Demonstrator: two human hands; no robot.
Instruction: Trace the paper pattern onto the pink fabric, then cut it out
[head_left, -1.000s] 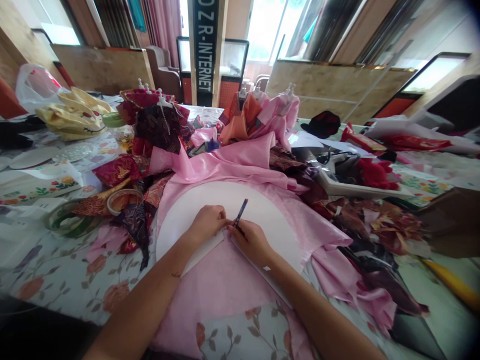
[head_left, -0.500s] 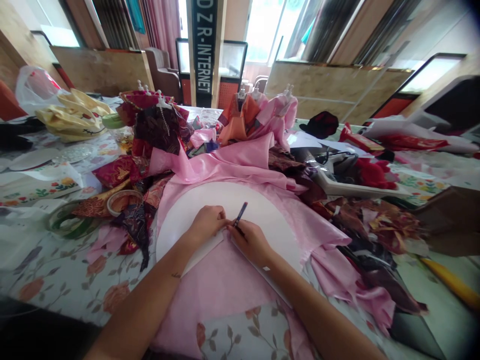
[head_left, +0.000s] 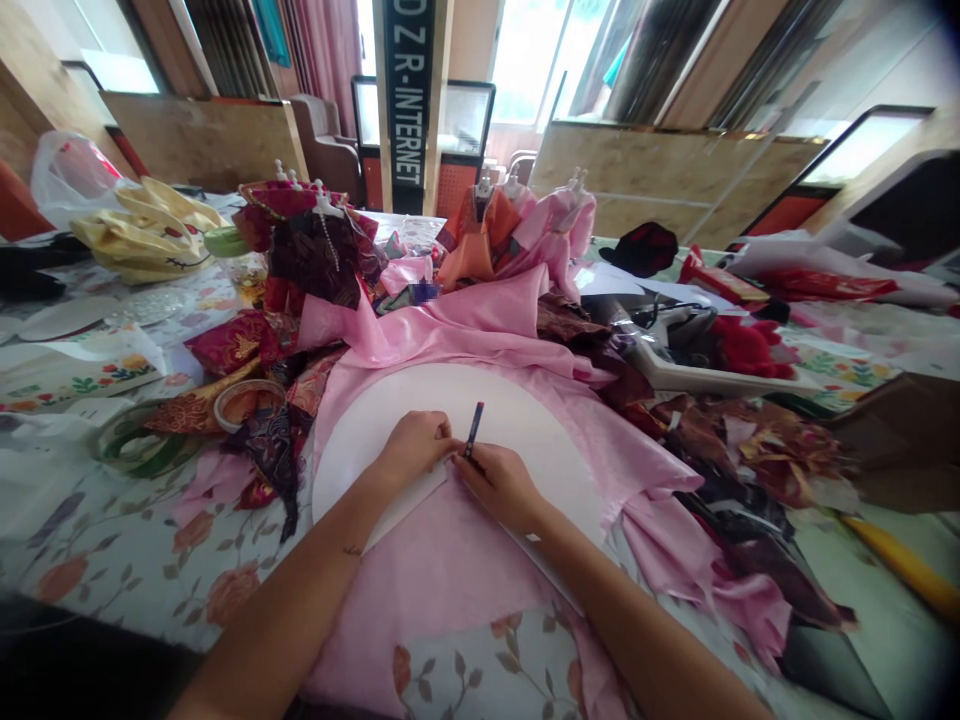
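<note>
A large round white sheet [head_left: 525, 410] with a wedge-shaped opening at its near side lies flat on pink satin fabric [head_left: 442, 570]. My left hand [head_left: 415, 440] rests on the sheet beside the opening's tip, fingers curled in; whatever is under the fingertips is hidden. Close by, my right hand [head_left: 499, 485] is closed round a dark pen [head_left: 474, 428], which stands nearly upright. The pen's lower end is hidden by my fingers, near the point of the wedge. My two hands almost touch at the fingertips.
Small doll-like dress stands with a dark dress [head_left: 315, 255] and an orange dress [head_left: 476, 240] are at the back. Tape rolls [head_left: 146, 450] lie left among fabric scraps. A white tray [head_left: 667, 375] of odds and ends is right, above crumpled brown fabric [head_left: 765, 445].
The pen in my right hand has tipped more upright, its top end shifting slightly left. My left hand and the white sheet stay where they were.
</note>
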